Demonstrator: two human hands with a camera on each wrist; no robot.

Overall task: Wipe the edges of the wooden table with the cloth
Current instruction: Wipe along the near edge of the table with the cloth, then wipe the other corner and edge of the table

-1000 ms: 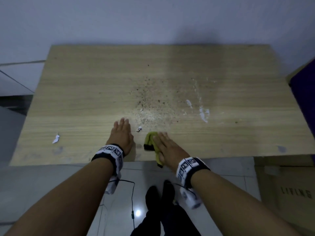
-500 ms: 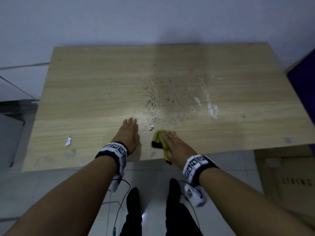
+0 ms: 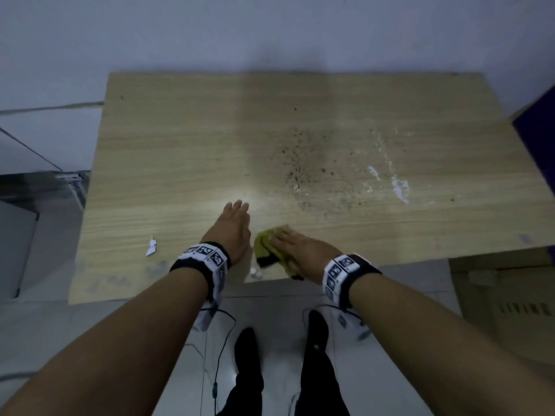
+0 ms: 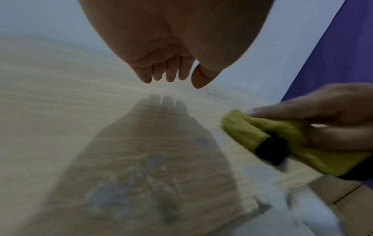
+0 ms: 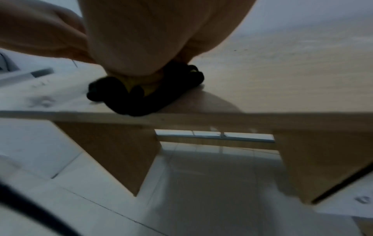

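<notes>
On the wooden table (image 3: 180,163), my right hand (image 3: 295,249) lies flat on a yellow-green cloth with a black edge (image 3: 264,246), pressing it down right at the table's front edge (image 5: 262,119). In the right wrist view the cloth (image 5: 145,94) bunches under my palm and overhangs that edge slightly. In the left wrist view the cloth (image 4: 246,132) pokes out from under the straight right fingers (image 4: 298,108). My left hand (image 3: 232,226) is just left of the cloth with straight fingers (image 4: 167,71) and holds nothing.
Dark crumbs (image 3: 303,172) and white smears (image 3: 399,187) lie mid-table. One white paper scrap (image 3: 151,246) sits front left, another (image 3: 256,273) at the front edge below the cloth. A cardboard box (image 3: 504,310) and a purple object (image 3: 537,130) stand to the right.
My right hand has slid the cloth a little left and toward the front edge. The small white scrap that lay beyond the cloth now sits at the front edge. My left hand stays put.
</notes>
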